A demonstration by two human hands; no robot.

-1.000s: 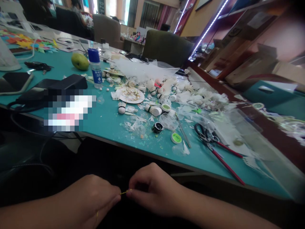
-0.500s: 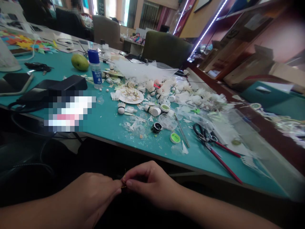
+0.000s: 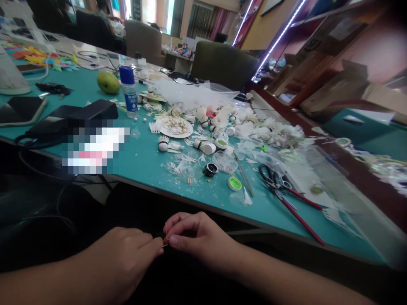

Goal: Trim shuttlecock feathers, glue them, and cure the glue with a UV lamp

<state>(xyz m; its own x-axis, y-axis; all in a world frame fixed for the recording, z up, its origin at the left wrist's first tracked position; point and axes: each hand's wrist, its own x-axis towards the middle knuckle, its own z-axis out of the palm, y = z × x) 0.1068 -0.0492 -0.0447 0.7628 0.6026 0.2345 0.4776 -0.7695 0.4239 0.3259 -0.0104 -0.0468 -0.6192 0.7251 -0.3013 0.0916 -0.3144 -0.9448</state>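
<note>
Nearest: both hands are short of the near edge of the bench (image 3: 136, 163), not resting on it. The left hand (image 3: 125, 254) is closed, back upward, gripping the wire (image 3: 164, 245) at its fingertips; its thumb is hidden. The right hand (image 3: 203, 237) pinches the wire between thumb and finger, the remaining fingers loosely curled. The wire is gold and very thin; a short length spans the fingertips and a fine end rises beside the right fingers. Its full length cannot be told.

Handling, as judged: next to no weight, pliable yet able to keep a bend, liable to kink and to slip from a loose pinch. Proper hold is by fingertips, close on either side of the part being worked.

On the bench, toward the near right corner, lies a red-handled tool (image 3: 298, 217). Left of it, by the near edge, are a green pot (image 3: 235, 183) and, slightly farther, a black pot (image 3: 210, 170). Mid-bench: a shuttlecock (image 3: 163, 145) beside a plate (image 3: 186, 132) bearing a gold tangle. Farther, leftward: an upright bottle (image 3: 130, 99) and a fruit (image 3: 108, 82). Beyond the far edge stands a chair (image 3: 222, 63).
</note>
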